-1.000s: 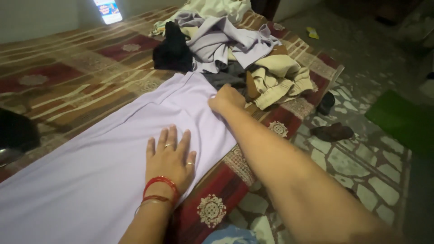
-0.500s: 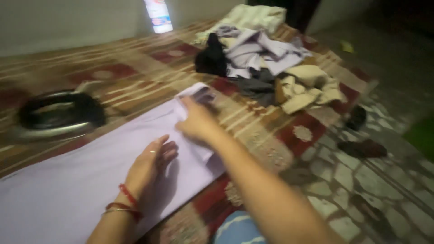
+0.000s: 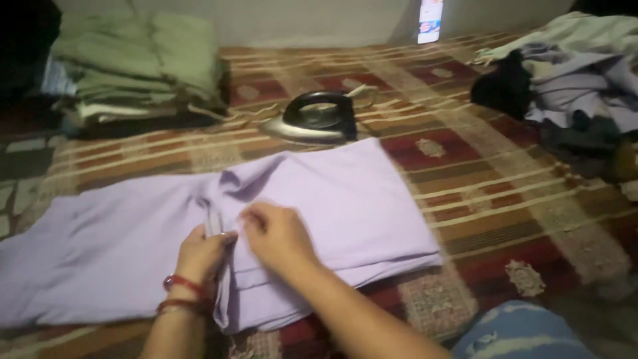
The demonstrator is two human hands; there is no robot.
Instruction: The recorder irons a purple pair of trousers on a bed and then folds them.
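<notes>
Both hands meet at the middle of a lilac garment spread across the patterned bed cover, near its front edge: the left hand pinches a fold of the cloth, and the right hand presses curled fingers onto it just beside. A clothes iron rests just behind the garment, folded green cloths are stacked at the far left corner, and a heap of loose clothes lies at the far right.

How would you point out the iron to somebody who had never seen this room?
Start at the striped red-and-tan rug. A lilac garment lies spread across it; just beyond its far edge sits the iron. It is the only hard, shiny thing there, dark-handled with a metal base, among soft cloth.
</notes>
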